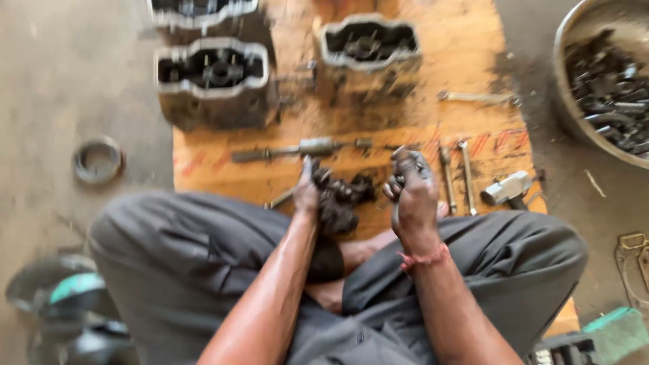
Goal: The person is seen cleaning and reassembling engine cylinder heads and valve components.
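Head view: a person sits cross-legged, the left hand with its grip clamped on a dark greasy part above the lap, while the right hand is curled shut around a small metal piece, too blurred to make out. Farther off on the orange board lie two wrenches — beyond them, three grey engine casings

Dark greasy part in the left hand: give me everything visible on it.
The greasy part is a dark, lumpy metal assembly, black with oil and grime; blur hides its finer details. The left hand grips its left side, holding it above the person's lap at the near edge of the orange board. The right hand is close on its right, closed on something small, apparently not touching it.
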